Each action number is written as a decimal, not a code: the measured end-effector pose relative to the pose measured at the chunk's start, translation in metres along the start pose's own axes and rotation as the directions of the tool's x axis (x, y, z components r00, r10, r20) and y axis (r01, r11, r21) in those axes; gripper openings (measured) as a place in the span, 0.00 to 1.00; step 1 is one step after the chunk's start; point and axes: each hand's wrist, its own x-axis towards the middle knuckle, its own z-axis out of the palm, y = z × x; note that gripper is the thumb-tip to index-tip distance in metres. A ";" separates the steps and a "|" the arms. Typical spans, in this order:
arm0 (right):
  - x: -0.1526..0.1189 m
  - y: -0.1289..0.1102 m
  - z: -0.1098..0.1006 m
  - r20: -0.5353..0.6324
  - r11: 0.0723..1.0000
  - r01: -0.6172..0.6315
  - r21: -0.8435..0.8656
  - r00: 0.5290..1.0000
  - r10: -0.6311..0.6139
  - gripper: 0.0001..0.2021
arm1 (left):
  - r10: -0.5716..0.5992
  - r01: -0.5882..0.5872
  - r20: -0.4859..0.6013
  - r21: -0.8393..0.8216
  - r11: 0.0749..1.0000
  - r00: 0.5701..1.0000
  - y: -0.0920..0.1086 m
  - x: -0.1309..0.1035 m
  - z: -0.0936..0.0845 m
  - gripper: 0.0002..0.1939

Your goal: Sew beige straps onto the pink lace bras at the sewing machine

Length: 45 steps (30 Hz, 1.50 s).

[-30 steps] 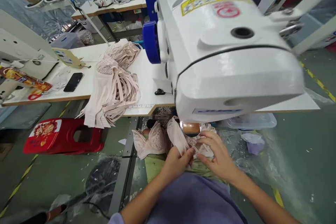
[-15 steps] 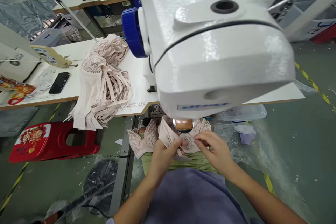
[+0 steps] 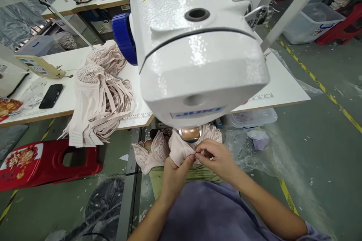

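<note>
A pale pink lace bra (image 3: 160, 148) lies across my lap, just under the head of a white sewing machine (image 3: 203, 75). My left hand (image 3: 177, 175) grips one cup, whose smooth side shows, between thumb and fingers. Pinched at that cup's edge, my right hand (image 3: 216, 158) meets the left thumb; its fingertips partly hide the fabric there. The other cup, with its lace side showing, spreads out to the left. Part of the lace behind my right hand is covered by the machine's rounded metal piece (image 3: 190, 134).
A heap of pale pink bras (image 3: 98, 94) hangs over the table's front edge at left. Beyond it lie a black phone (image 3: 51, 96) and a cream control box (image 3: 39, 66). A red stool (image 3: 53, 162) stands left; a clear plastic tray (image 3: 251, 118) sits under the table at right.
My hands have come together at the cup's edge, and the cup now shows its smooth side where lace showed between them. The camera view has shifted, moving the machine head left in the picture.
</note>
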 end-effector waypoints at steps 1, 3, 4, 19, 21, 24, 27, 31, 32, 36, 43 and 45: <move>0.001 -0.001 -0.003 0.044 1.000 -0.009 0.016 0.999 0.008 0.04 | 0.029 -0.030 0.018 0.029 0.999 0.999 0.000 -0.001 -0.001 0.14; 0.003 -0.002 -0.008 0.109 0.999 -0.011 0.042 0.994 0.006 0.05 | 0.072 -0.074 0.059 0.048 0.996 0.996 -0.001 -0.001 -0.002 0.12; 0.004 -0.003 -0.010 0.128 0.998 -0.005 0.057 0.992 -0.003 0.05 | 0.081 -0.085 0.076 0.040 0.996 0.994 -0.001 -0.002 -0.003 0.11; 0.000 0.003 -0.006 0.160 0.987 -0.140 0.077 0.979 0.126 0.03 | -0.031 0.010 0.164 0.125 0.992 0.986 0.007 0.011 -0.006 0.15; 0.002 0.004 -0.011 0.194 0.976 -0.191 0.103 0.966 0.169 0.04 | 0.016 -0.040 0.139 0.168 0.985 0.990 0.008 0.012 -0.007 0.15; 0.004 0.007 -0.020 0.233 0.945 -0.289 0.150 0.940 0.250 0.07 | 0.063 -0.098 0.149 0.246 0.964 0.987 0.009 0.015 -0.010 0.16; 0.002 0.009 -0.026 0.210 0.942 -0.316 0.114 0.934 0.288 0.05 | 0.050 -0.107 0.201 0.280 0.954 0.978 0.011 0.017 -0.012 0.18; -0.001 0.006 -0.027 0.189 0.965 -0.260 0.038 0.950 0.249 0.03 | 0.048 -0.117 0.240 0.281 0.952 0.970 0.014 0.015 -0.010 0.16; -0.001 0.005 -0.026 0.195 0.970 -0.242 0.019 0.953 0.234 0.03 | 0.051 -0.124 0.248 0.289 0.949 0.967 0.015 0.014 -0.008 0.15; 0.002 -0.002 -0.025 0.228 0.985 -0.173 -0.025 0.958 0.175 0.04 | 0.082 -0.174 0.267 0.341 0.924 0.960 0.017 0.010 -0.004 0.14; 0.013 -0.002 -0.035 0.306 0.972 -0.232 -0.027 0.924 0.229 0.06 | 0.036 -0.100 0.241 0.258 0.961 0.970 0.023 0.016 -0.002 0.14; 0.017 0.001 -0.037 0.331 0.971 -0.241 0.003 0.916 0.226 0.07 | 0.010 -0.063 0.229 0.224 0.972 0.973 0.025 0.018 -0.002 0.15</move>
